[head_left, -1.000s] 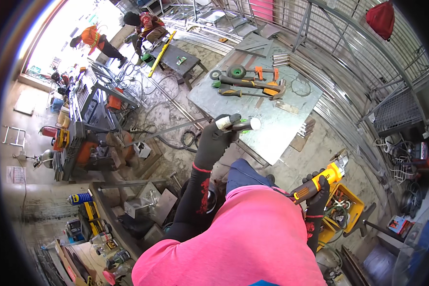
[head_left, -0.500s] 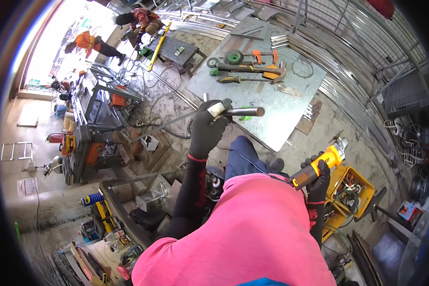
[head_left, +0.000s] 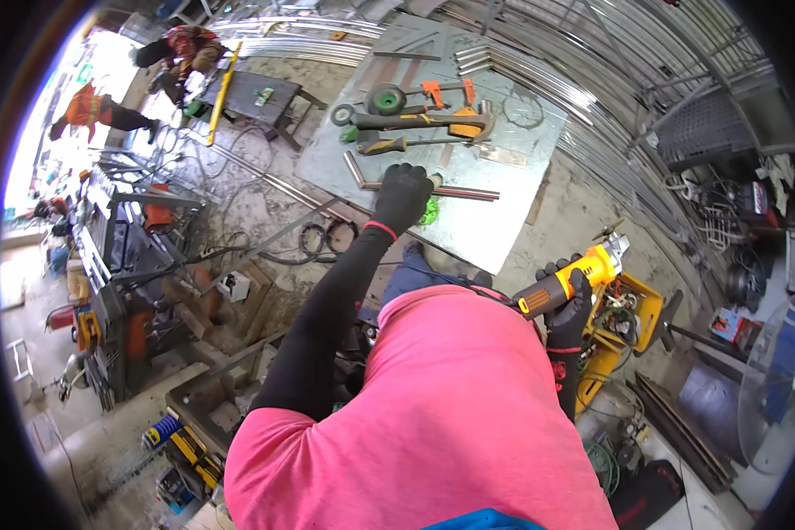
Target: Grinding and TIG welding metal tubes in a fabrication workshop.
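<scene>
Yellow bin (head_left: 651, 309) full of jumbled items (head_left: 621, 323). Right grip (head_left: 564, 299) wrapped around yellow grinder (head_left: 583, 272); left grip (head_left: 404, 194) clamped on bent metal tube (head_left: 475, 193) at bench (head_left: 486, 238).

Toward the upper left, a person in orange (head_left: 87, 109) bends over; a person in red (head_left: 192, 46) crouches nearby. A yellow level (head_left: 224, 94) crosses the left end of a low dark bench (head_left: 265, 99). At right stands an open yellow crate (head_left: 652, 309) of tangled cords; near the curved rim, what looks like a fan (head_left: 782, 380).
</scene>
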A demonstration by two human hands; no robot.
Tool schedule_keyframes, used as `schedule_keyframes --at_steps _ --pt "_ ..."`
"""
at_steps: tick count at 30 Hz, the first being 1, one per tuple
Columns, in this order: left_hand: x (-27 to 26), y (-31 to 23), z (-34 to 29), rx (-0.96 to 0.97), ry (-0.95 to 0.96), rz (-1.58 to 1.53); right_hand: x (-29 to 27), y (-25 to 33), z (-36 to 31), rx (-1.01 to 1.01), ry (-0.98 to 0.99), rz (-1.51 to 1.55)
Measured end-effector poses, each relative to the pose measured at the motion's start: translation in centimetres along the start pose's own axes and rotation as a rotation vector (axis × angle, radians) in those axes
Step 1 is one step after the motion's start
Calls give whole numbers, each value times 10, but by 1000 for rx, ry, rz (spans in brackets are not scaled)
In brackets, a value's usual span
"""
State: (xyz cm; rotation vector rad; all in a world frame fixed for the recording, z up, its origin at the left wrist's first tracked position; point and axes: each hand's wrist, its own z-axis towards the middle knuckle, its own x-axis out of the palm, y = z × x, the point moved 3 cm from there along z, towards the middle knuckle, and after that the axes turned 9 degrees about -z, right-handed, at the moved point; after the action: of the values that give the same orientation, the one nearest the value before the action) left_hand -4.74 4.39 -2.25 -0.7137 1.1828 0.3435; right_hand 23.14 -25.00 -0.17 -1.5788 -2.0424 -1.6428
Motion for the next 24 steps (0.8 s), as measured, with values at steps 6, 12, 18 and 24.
schedule_keyframes --at_steps 6,12,18,24 --pt "-35 -16 6 -120 -156 -276 23 -3 -12 -106 28 -9" --pt "-9 -76 -15 -297 281 -1246 43 -9 15 -129 79 -29" --pt "-12 -99 2 -193 753 -1478 113 -16 49 -206 206 -187" --pt "-17 -65 -12 -242 816 -1349 136 -42 53 -143 209 -291"
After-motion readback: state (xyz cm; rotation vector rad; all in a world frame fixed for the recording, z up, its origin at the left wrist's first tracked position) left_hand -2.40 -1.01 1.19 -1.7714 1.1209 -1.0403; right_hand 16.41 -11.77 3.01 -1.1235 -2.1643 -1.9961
